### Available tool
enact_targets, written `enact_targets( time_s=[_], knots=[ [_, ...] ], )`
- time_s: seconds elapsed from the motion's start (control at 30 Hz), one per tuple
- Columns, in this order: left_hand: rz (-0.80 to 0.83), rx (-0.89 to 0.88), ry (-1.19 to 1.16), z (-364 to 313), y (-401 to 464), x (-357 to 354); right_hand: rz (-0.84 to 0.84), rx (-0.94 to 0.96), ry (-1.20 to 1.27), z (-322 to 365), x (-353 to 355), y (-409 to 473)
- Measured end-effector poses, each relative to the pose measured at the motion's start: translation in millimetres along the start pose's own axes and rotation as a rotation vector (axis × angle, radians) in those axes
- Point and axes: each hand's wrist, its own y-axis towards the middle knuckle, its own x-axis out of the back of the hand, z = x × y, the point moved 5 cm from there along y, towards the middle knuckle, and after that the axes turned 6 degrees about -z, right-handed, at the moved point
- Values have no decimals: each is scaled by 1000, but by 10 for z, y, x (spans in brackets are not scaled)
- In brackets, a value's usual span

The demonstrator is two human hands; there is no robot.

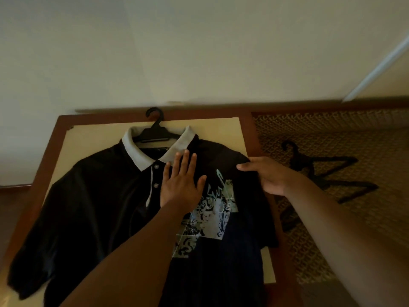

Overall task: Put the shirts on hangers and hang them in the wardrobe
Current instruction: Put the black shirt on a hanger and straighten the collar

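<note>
Left hand (180, 181): flat, fingers spread, pressing on chest of black polo shirt (93, 196) just below its grey collar (135, 151). Right hand (267, 175): pinching shirt's shoulder seam, thumb on top. Shirt lies face up on cream-topped table (221, 129), black plastic hanger (155, 131) inside neckline. Spare hangers (327, 173) on woven surface to the right.

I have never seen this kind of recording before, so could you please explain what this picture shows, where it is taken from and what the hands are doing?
There is no machine here: a camera worn on a person's head looks down at their own two hands. A black polo shirt with a grey collar lies on a table, with a black hanger already inside its neck. The left hand presses flat on the chest. The right hand grips the shirt's shoulder. More spare hangers lie on the woven surface to the right.
</note>
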Motion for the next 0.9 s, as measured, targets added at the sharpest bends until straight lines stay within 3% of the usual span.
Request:
enact_targets(
  time_s=[0.37,0.6,0.77,0.9],
  knots=[
    [-7,13,21,-7,-12,5,103,-45,-358,-205,613,-228],
    [4,11,51,-17,-19,8,80,47,99,-275,576,-327],
    [-11,7,42,-15,-19,9,-139,123,-313,-348,661,-272],
    [-9,10,46,-9,-12,-1,-151,102,-546,-395,788,-314]
  ],
)
